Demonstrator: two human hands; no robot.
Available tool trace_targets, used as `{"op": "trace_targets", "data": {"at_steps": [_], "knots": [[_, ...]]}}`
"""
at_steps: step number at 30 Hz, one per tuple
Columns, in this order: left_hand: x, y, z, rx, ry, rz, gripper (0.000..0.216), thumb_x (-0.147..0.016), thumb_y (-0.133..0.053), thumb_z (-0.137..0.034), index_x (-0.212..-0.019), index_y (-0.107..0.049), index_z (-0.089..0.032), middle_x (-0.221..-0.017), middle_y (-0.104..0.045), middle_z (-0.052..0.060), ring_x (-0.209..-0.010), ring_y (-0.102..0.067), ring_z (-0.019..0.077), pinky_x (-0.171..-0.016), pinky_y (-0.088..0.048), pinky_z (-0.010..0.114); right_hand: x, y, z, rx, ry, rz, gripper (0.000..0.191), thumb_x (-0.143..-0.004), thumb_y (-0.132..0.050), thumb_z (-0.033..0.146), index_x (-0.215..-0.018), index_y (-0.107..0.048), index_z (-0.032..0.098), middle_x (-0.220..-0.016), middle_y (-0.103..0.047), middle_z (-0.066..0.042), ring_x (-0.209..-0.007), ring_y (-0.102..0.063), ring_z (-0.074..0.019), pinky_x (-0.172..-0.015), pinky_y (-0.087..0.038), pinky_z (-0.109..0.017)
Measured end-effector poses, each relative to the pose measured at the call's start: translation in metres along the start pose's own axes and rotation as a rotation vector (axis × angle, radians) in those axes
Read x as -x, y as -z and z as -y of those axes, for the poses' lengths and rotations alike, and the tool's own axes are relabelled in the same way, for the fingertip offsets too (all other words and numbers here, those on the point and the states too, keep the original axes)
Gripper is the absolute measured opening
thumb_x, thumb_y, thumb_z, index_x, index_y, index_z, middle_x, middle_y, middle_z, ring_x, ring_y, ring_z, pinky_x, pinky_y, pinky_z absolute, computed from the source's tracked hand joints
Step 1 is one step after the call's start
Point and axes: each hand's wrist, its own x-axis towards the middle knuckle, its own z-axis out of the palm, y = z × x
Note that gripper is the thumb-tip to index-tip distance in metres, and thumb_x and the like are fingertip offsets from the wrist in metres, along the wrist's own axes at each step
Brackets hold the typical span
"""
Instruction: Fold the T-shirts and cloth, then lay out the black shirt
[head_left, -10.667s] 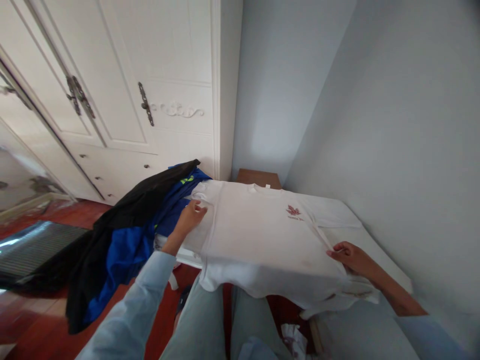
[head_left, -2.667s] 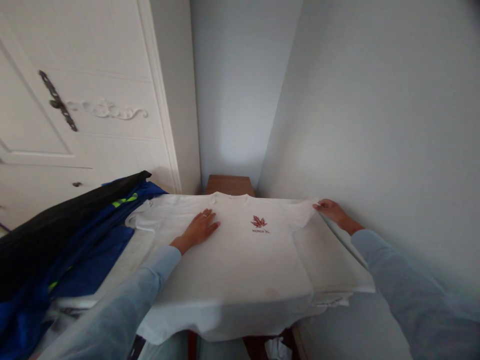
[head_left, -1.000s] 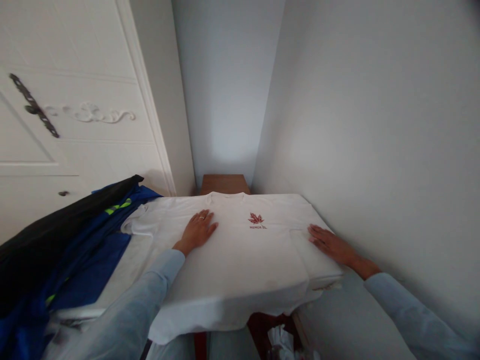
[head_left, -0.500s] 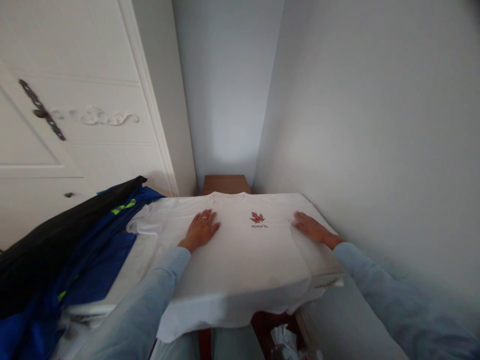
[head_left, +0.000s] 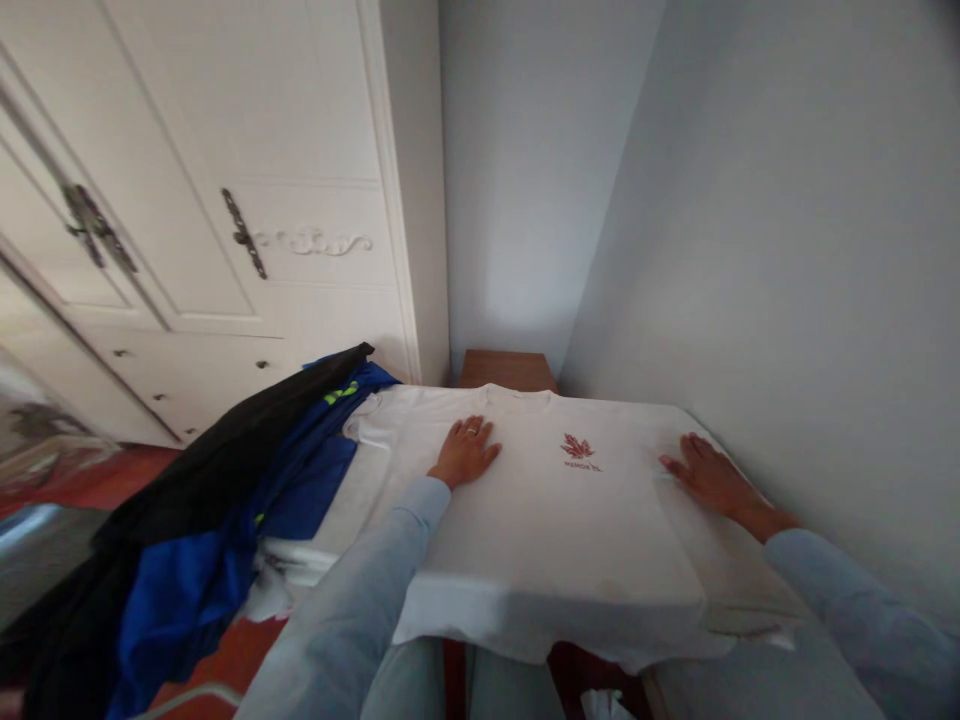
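A white T-shirt [head_left: 555, 530] with a red maple leaf print [head_left: 577, 446] on its chest lies spread over a white-covered table, its hem hanging over the near edge. My left hand [head_left: 466, 452] rests flat on the shirt, left of the print and below the collar, with a ring on one finger. My right hand [head_left: 712, 478] lies on the cloth near the shirt's right side, fingers stretched out. Neither hand grips anything.
Black and blue garments [head_left: 292, 450] are draped over the table's left end. A white wardrobe [head_left: 315, 120] stands behind them. A grey wall [head_left: 787, 220] runs along the right, and a small brown wooden piece [head_left: 508, 370] sits in the corner.
The view has swung left, so the shirt and hands appear farther right. My left hand stays flat on the shirt; my right hand is still laid on the cloth at the right side.
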Motion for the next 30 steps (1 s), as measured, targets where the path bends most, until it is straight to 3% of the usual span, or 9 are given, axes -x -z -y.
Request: {"op": "trace_targets", "data": {"at_steps": [3, 7, 10, 14, 17, 20, 24, 28, 30], "knots": [[0.003, 0.003, -0.002, -0.001, 0.006, -0.020, 0.059, -0.101, -0.037, -0.048, -0.146, -0.051, -0.013, -0.155, -0.045, 0.016, -0.145, -0.039, 0.0287, -0.122, -0.026, 0.043, -0.014, 0.000, 0.072, -0.126, 0.148, 0.098, 0.079, -0.093, -0.026, 0.064, -0.147, -0.048, 0.011, -0.154, -0.045, -0.018, -0.145, -0.038, -0.0333, -0.119, -0.036, -0.048], [0.006, 0.009, 0.000, 0.038, 0.008, -0.098, 0.045, -0.102, -0.038, -0.040, -0.131, -0.065, -0.021, -0.140, -0.061, 0.010, -0.133, -0.053, 0.0204, -0.116, -0.036, 0.030, -0.026, 0.008, 0.169, -0.261, 0.408, 0.126, 0.075, -0.095, -0.025, 0.067, -0.148, -0.049, 0.018, -0.158, -0.041, -0.013, -0.148, -0.034, -0.0299, -0.121, -0.030, -0.049], [0.008, 0.023, 0.017, 0.017, 0.080, -0.152, 0.038, -0.101, -0.040, -0.032, -0.124, -0.068, -0.022, -0.133, -0.066, 0.007, -0.123, -0.059, 0.0156, -0.108, -0.042, 0.024, -0.031, 0.007, 0.209, -0.282, 0.371, 0.146, 0.073, -0.097, -0.024, 0.065, -0.148, -0.049, 0.020, -0.159, -0.040, -0.014, -0.147, -0.035, -0.0328, -0.117, -0.033, -0.060], [0.016, 0.055, 0.071, -0.079, 0.243, -0.160, 0.033, -0.096, -0.047, -0.022, -0.119, -0.069, -0.014, -0.127, -0.067, 0.014, -0.118, -0.060, 0.0239, -0.103, -0.046, 0.036, -0.033, -0.005, 0.217, -0.271, 0.310, 0.151, 0.067, -0.097, -0.027, 0.063, -0.144, -0.053, 0.023, -0.156, -0.044, -0.014, -0.145, -0.038, -0.0370, -0.113, -0.034, -0.066], [0.025, 0.080, 0.121, -0.164, 0.353, -0.068, 0.029, -0.090, -0.049, -0.015, -0.104, -0.073, -0.008, -0.115, -0.070, 0.022, -0.113, -0.064, 0.0307, -0.096, -0.049, 0.043, -0.032, -0.010, 0.210, -0.287, 0.328, 0.141, 0.067, -0.097, -0.027, 0.064, -0.144, -0.053, 0.024, -0.157, -0.043, -0.012, -0.145, -0.038, -0.0361, -0.114, -0.032, -0.066], [0.034, 0.094, 0.157, -0.206, 0.374, 0.031, 0.025, -0.089, -0.052, -0.018, -0.097, -0.074, -0.009, -0.107, -0.071, 0.023, -0.107, -0.066, 0.0324, -0.093, -0.050, 0.045, -0.030, -0.011, 0.204, -0.293, 0.324, 0.154, 0.068, -0.096, -0.026, 0.066, -0.145, -0.052, 0.027, -0.158, -0.042, -0.010, -0.146, -0.037, -0.0348, -0.116, -0.030, -0.065], [0.039, 0.093, 0.176, -0.233, 0.376, 0.060, 0.024, -0.088, -0.058, -0.028, -0.099, -0.074, -0.014, -0.115, -0.070, 0.020, -0.118, -0.062, 0.0333, -0.100, -0.046, 0.045, -0.029, -0.009, 0.199, -0.287, 0.318, 0.171, 0.070, -0.095, -0.026, 0.069, -0.146, -0.051, 0.028, -0.158, -0.041, -0.009, -0.147, -0.035, -0.0343, -0.118, -0.028, -0.063], [0.031, 0.084, 0.179, -0.226, 0.449, 0.020, 0.039, -0.088, -0.060, -0.043, -0.110, -0.070, -0.012, -0.119, -0.068, 0.021, -0.121, -0.059, 0.0365, -0.102, -0.045, 0.046, -0.029, -0.005, 0.194, -0.286, 0.332, 0.189, 0.072, -0.095, -0.026, 0.069, -0.147, -0.050, 0.026, -0.159, -0.040, -0.009, -0.147, -0.035, -0.0340, -0.119, -0.027, -0.062], [0.025, 0.081, 0.180, -0.206, 0.505, -0.011, 0.039, -0.088, -0.060, -0.039, -0.116, -0.066, -0.012, -0.120, -0.067, 0.022, -0.121, -0.060, 0.0356, -0.099, -0.047, 0.044, -0.029, -0.004, 0.191, -0.289, 0.348, 0.195, 0.073, -0.095, -0.026, 0.069, -0.148, -0.049, 0.025, -0.158, -0.040, -0.010, -0.147, -0.034, -0.0332, -0.120, -0.026, -0.061]]}}
